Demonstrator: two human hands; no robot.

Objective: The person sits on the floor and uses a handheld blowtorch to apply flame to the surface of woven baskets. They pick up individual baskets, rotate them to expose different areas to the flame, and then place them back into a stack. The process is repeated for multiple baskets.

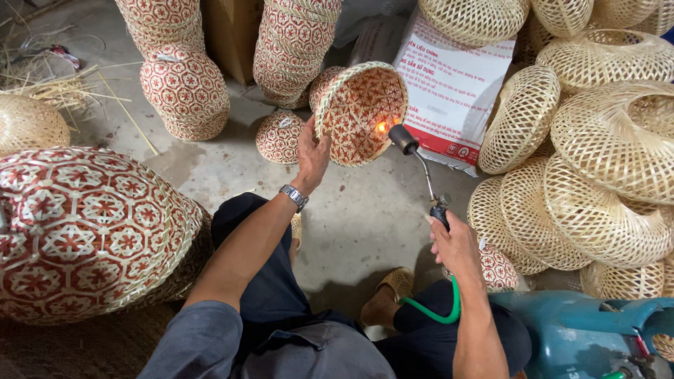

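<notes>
woven basket point(361, 112) held up to a torch point(421, 172) flame
left hand point(312, 151) pinches the basket rim; right hand point(456, 245) is wrapped tight around the torch handle, near a green hose point(442, 312).

You've got one view only, from the camera on your head, tipped steeply down over your own lap and knees. It faces forward and down at the concrete floor point(365, 224), close enough that your forearms fill the lower frame. Beyond the floor patch, stacked baskets point(604, 161) crowd the right edge, more baskets the left.
</notes>
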